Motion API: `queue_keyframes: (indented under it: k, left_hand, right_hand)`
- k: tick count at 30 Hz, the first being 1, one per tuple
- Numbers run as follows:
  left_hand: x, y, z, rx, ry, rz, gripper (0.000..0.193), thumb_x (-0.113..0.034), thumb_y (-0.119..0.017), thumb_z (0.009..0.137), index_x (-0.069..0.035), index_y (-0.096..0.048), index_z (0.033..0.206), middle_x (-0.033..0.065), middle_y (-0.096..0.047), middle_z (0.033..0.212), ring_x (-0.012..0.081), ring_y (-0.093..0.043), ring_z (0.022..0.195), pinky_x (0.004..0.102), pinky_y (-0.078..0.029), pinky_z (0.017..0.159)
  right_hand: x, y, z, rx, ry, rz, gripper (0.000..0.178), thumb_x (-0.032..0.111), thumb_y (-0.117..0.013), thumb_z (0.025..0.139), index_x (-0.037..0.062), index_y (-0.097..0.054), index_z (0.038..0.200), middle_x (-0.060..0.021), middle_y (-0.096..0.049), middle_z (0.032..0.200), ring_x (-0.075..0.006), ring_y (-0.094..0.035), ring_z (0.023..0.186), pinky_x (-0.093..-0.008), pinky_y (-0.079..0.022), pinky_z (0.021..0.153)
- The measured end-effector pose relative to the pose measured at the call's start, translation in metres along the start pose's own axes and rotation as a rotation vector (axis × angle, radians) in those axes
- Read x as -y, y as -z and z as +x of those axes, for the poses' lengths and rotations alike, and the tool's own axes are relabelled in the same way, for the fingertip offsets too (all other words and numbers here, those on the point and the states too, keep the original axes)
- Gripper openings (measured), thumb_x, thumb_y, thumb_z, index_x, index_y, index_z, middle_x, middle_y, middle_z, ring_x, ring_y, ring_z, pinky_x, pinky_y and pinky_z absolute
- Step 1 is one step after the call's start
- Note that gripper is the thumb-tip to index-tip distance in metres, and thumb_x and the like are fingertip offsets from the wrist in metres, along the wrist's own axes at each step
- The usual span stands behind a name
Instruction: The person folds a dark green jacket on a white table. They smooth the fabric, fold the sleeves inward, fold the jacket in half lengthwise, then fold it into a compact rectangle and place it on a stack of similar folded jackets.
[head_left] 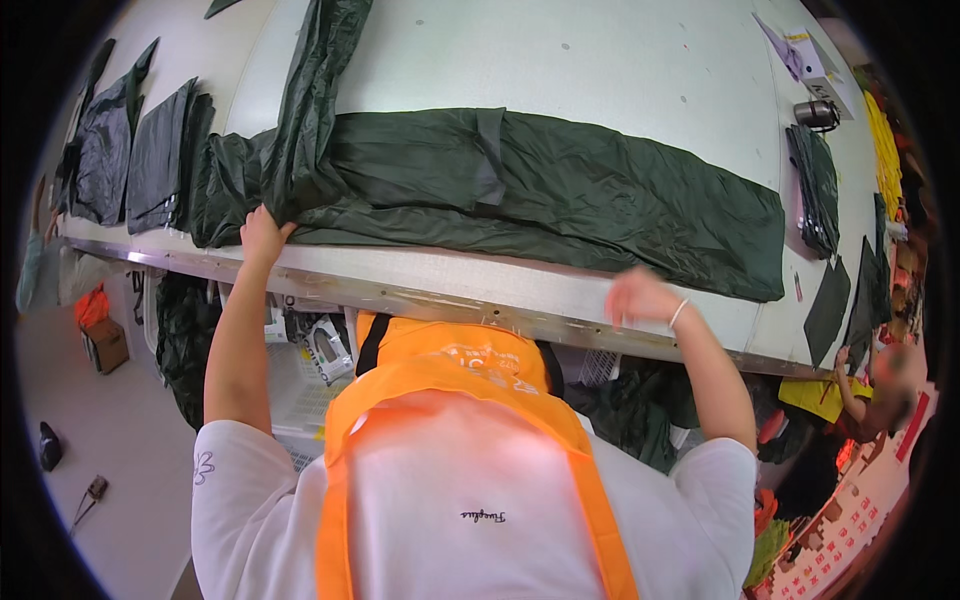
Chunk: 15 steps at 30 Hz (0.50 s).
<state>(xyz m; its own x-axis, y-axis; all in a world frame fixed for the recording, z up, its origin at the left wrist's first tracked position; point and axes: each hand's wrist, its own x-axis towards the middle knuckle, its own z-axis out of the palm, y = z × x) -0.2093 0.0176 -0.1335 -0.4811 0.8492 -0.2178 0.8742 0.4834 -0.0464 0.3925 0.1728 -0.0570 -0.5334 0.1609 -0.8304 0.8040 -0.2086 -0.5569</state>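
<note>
A long dark green garment (570, 190) of thin, crinkled fabric lies folded lengthwise across the table. From its left part a narrow sleeve-like length (318, 100) runs away toward the far edge. My left hand (264, 236) is at the garment's near edge on the left, fingers closed on the gathered fabric. Just off the near edge, right of the middle, my right hand (640, 297) is smeared by motion. Its fingers cannot be read, and no cloth shows in it.
Folded dark green bundles (160, 155) lie at the table's left end. Toward the right are another bundle (815, 190), a dark metal cup (817, 115) and a white box (822, 72). White baskets (305, 395) and dark cloth sit under the table (450, 290). A co-worker's hand (843, 358) shows at right.
</note>
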Motion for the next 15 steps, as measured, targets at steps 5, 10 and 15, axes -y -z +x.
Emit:
queue_keyframes:
  k: [5, 10, 15]
  left_hand:
    - [-0.007, 0.002, -0.002, -0.001, 0.018, -0.021, 0.053, -0.032, -0.076, 0.069, -0.003, -0.054, 0.107, 0.0148, -0.061, 0.102, 0.0341, -0.054, 0.101, 0.0458, -0.044, 0.083]
    - [-0.001, 0.005, -0.001, -0.019, 0.024, 0.027, 0.059, -0.04, -0.079, 0.065, -0.003, -0.054, 0.104, 0.0146, -0.062, 0.097, 0.0318, -0.058, 0.095, 0.0439, -0.048, 0.078]
    - [0.0, 0.008, 0.002, -0.025, -0.004, 0.024, 0.065, -0.044, -0.076, 0.065, -0.003, -0.053, 0.11, 0.0118, -0.061, 0.099, 0.0286, -0.056, 0.098, 0.0411, -0.044, 0.081]
  right_hand:
    - [-0.029, -0.087, -0.017, 0.074, 0.226, -0.569, 0.041, 0.029, -0.063, 0.083, 0.0047, -0.058, 0.116, -0.0167, -0.062, 0.112, -0.031, -0.059, 0.1, -0.0385, -0.045, 0.089]
    - [0.144, -0.049, 0.054, -0.961, 0.742, -0.614, 0.035, 0.012, -0.062, 0.083, 0.0018, -0.055, 0.116, -0.0162, -0.051, 0.128, -0.0343, -0.049, 0.113, -0.0403, -0.042, 0.094]
    - [0.189, -0.035, 0.135, -0.839, 0.534, -1.055, 0.066, 0.041, -0.055, 0.087, -0.0019, -0.037, 0.134, -0.019, -0.035, 0.142, -0.0319, -0.031, 0.133, -0.041, -0.03, 0.107]
